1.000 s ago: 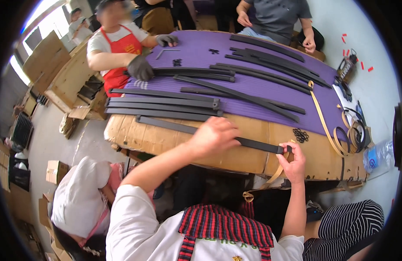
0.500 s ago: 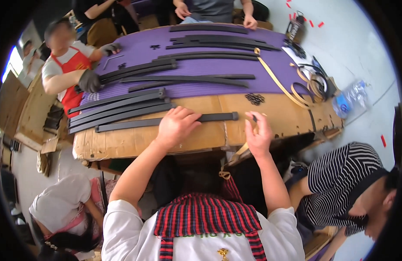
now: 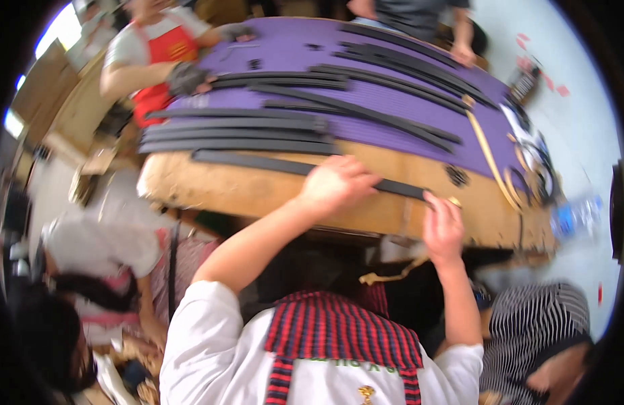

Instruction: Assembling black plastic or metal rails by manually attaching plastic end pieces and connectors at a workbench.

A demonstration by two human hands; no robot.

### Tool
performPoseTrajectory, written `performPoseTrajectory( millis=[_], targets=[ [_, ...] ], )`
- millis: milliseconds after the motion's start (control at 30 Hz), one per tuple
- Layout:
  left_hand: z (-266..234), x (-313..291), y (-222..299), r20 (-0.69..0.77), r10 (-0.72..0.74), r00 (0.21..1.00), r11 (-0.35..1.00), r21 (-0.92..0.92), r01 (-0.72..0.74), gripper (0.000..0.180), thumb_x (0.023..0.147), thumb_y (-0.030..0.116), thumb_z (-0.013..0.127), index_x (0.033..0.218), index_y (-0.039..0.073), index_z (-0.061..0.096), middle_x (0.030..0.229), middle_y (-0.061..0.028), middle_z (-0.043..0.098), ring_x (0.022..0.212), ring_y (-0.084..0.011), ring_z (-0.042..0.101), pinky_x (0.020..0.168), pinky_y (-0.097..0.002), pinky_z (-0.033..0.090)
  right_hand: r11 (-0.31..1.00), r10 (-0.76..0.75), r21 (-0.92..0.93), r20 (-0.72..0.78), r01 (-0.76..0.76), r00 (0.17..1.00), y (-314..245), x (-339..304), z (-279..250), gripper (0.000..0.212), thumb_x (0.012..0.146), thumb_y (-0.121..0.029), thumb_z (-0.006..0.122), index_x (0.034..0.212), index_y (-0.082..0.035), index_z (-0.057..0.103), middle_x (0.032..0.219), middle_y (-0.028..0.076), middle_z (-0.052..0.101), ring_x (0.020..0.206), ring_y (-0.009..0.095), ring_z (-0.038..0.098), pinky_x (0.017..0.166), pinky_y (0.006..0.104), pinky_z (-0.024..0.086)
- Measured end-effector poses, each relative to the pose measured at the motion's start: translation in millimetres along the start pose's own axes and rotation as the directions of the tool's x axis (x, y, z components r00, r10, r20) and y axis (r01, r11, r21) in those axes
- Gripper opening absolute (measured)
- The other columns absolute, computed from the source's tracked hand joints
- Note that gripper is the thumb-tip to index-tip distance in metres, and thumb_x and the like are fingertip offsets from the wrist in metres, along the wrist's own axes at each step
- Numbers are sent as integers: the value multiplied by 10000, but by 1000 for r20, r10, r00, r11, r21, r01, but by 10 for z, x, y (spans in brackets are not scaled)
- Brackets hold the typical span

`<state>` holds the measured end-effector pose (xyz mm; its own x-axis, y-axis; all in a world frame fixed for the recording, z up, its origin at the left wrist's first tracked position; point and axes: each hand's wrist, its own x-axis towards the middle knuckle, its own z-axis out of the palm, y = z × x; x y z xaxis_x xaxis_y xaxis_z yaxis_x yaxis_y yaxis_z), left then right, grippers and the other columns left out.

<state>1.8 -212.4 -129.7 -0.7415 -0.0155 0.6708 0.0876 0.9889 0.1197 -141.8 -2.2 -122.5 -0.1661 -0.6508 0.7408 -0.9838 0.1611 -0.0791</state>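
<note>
A long flat black bar (image 3: 258, 163) lies slantwise along the near edge of the cardboard-covered table. My left hand (image 3: 339, 185) is closed over it right of its middle, fingers on the far side. At the bar's right end is my right hand (image 3: 445, 229), fingertips pinched together against the tip. A narrow tan strap (image 3: 408, 271) runs through that hand; one bit pokes out above the fingers and the rest hangs below the table edge. Whether a small black piece is also between the fingertips is hidden. Beyond my left hand lie several similar black bars (image 3: 244, 133) side by side.
More black bars (image 3: 399, 71) rest on a purple mat (image 3: 291, 50). Small black rings (image 3: 456, 175) lie right of my hands, near another tan strap (image 3: 486, 145) and a plastic bottle (image 3: 575, 217). A gloved co-worker (image 3: 170, 50) handles bars across the table; other people sit on both sides.
My right hand, apart from the bar before with a small black piece in its fingertips, has come to the bar's right end. My left hand stays on the bar. The whole view has swung.
</note>
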Motion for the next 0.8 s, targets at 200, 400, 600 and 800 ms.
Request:
performPoseTrajectory(
  millis=[200, 400, 600, 800],
  targets=[
    [4, -9, 63, 26, -57, 998, 998, -23, 58, 277, 691, 275, 671, 930, 135, 644, 826, 2, 582, 863, -184, 549, 746, -316, 446, 990, 140, 17, 80, -142, 987, -41, 19, 10, 239, 797, 54, 543, 1033, 18, 553, 950, 121, 629, 879, 272, 585, 773, 355, 479],
    [-6, -48, 23, 29, -63, 998, 998, -23, 64, 256, 720, 280, 656, 933, 139, 641, 861, -1, 582, 893, -185, 544, 782, -325, 440, 993, 121, -33, 153, -117, 981, -146, -7, -33, 286, 784, 55, 545, 1069, 37, 529, 1007, 131, 615, 887, 297, 574, 766, 365, 476],
    [-10, -19, 17, 85, -76, 993, 997, -2, 77, 250, 749, 317, 630, 941, 157, 638, 873, 9, 582, 910, -178, 539, 805, -322, 432, 989, 144, -5, 147, -145, 979, -122, 2, 12, 341, 779, 56, 535, 1118, 29, 509, 1063, 132, 600, 896, 309, 565, 780, 382, 465],
    [6, -35, 41, 115, -108, 987, 994, 16, 107, 253, 758, 331, 618, 960, 181, 638, 871, 17, 578, 914, -174, 533, 803, -315, 428, 982, 184, 12, 143, -187, 973, -189, -10, 18, 376, 781, 44, 527, 1155, 23, 493, 1079, 142, 589, 924, 325, 550, 797, 391, 455]
  ],
)
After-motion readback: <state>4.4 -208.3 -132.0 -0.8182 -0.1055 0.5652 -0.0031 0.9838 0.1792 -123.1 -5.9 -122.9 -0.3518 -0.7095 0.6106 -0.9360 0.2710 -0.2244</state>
